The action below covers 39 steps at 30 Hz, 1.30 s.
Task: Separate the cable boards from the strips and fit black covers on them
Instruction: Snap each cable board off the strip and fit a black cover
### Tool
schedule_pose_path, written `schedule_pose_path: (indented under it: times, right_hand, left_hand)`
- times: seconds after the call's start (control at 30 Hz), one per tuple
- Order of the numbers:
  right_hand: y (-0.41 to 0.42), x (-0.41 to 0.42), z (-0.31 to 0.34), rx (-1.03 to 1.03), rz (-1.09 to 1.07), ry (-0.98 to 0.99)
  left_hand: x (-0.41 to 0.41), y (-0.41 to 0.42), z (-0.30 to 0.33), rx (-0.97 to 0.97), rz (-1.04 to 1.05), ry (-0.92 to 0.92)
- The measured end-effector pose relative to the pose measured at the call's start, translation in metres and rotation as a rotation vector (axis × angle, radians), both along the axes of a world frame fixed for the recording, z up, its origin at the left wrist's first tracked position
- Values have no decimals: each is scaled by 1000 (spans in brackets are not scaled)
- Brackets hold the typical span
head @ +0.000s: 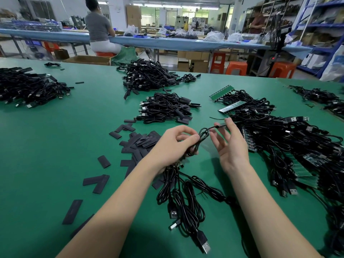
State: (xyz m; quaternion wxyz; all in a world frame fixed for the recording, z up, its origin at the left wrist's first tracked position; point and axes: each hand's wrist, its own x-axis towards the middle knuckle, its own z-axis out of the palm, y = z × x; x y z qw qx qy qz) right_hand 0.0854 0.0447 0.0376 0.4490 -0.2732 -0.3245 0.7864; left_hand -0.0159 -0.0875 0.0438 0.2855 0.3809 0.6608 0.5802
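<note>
Near the table's [55, 138] front edge, the left hand [173, 144] grips coiled cables [202, 138]; the right hand [229, 144] pinches 1 covered board [221, 126], other fingers spread.

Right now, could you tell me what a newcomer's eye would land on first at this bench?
Probably the two hands at centre: the left hand grips a coiled black cable, while the right hand pinches its covered board end. Next come the loose black covers strewn left of them and the tangled cables on green board strips at right.
</note>
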Motion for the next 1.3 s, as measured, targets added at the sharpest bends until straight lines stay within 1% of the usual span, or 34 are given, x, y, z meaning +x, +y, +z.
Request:
schedule_pose_path:
  times: [0.13,0.2,0.27,0.4,0.57,0.7,0.8,0.87,0.93,1.0,1.17,1.23,1.3]
  right_hand:
    - [0,-2,-9,59,40,-112]
    - [-2,-3,-12,115,34,-163]
    - [-2,-4,-14,150,30,-181]
    - [-2,-6,-18,179,31,-199]
    - [-2,-10,-25,276,30,-275]
    - [0,-11,-29,330,22,-325]
    - [1,-11,-31,330,28,-321]
    - [2,-10,-31,328,36,-310]
    - [2,-10,-31,327,41,-308]
    - [2,-10,-31,332,44,-306]
    - [2,-11,-31,340,57,-307]
    - [2,-10,-31,337,69,-295]
    - [2,-10,-30,349,90,-299]
  left_hand:
    - [-7,4,5,56,83,-112]
    - [-16,8,8,78,137,-112]
    - [-31,13,14,58,180,5]
    - [-67,27,35,-49,153,259]
    - [-116,56,57,-190,321,633]
    - [-137,73,65,-269,363,878]
    - [-146,80,62,-361,377,998]
    - [-145,83,53,-412,397,1033]
    - [-134,83,42,-387,400,1028]
    - [-116,81,33,-280,387,953]
    - [-61,65,13,33,356,667]
    - [-41,56,7,97,363,521]
    - [-27,48,1,105,366,384]
